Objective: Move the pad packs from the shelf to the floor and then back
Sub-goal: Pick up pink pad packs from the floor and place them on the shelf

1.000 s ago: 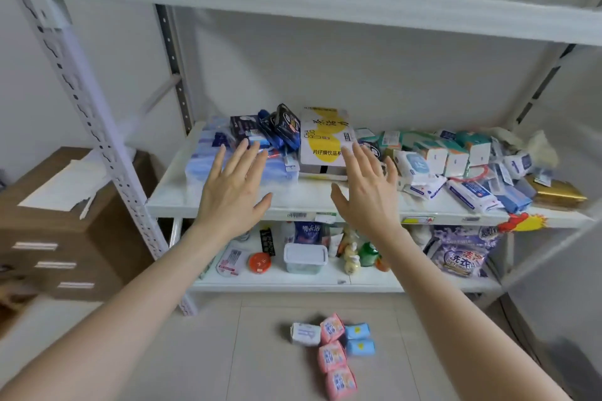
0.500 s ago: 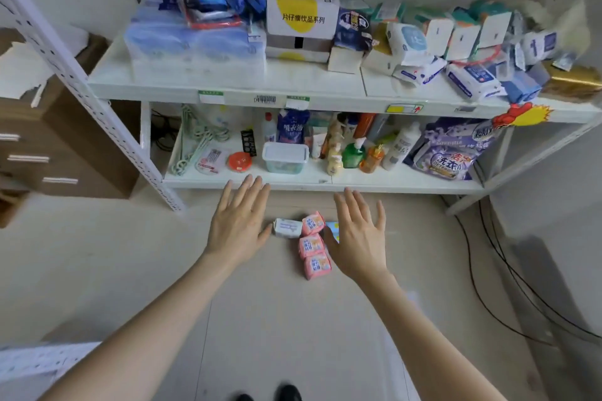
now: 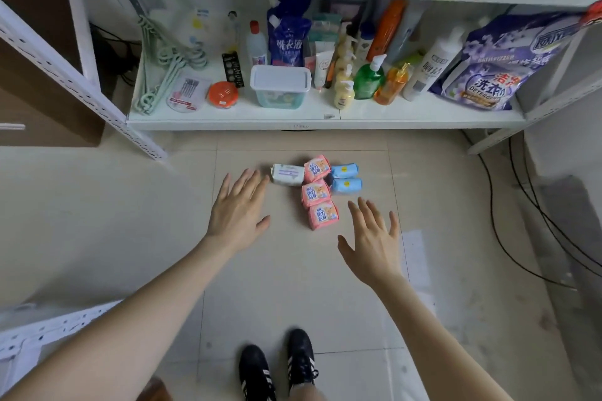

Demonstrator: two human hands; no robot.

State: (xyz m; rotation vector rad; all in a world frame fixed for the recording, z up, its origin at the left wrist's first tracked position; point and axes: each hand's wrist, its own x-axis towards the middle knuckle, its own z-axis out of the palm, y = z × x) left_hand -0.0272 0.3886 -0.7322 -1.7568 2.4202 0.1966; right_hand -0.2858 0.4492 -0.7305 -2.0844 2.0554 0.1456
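Observation:
Several pad packs lie together on the tiled floor in front of the shelf unit: a white pack [image 3: 287,174] at the left, three pink packs [image 3: 316,168] [image 3: 315,193] [image 3: 323,215] in a column, and two blue packs [image 3: 344,170] [image 3: 347,185] at the right. My left hand [image 3: 239,210] hovers open just left of the white pack, fingers spread, holding nothing. My right hand [image 3: 373,241] hovers open below and right of the nearest pink pack, also holding nothing. Neither hand touches a pack.
The bottom shelf [image 3: 325,122] holds a clear lidded box [image 3: 280,85], bottles, a detergent bag [image 3: 488,68] and green hangers [image 3: 163,65]. A brown cardboard box [image 3: 39,75] stands at the left. Black cables [image 3: 521,221] run along the floor at the right. My black shoes [image 3: 277,365] are below.
My view has dropped from the middle shelf down to the floor. Both open hands have come down toward the pad packs and now flank them.

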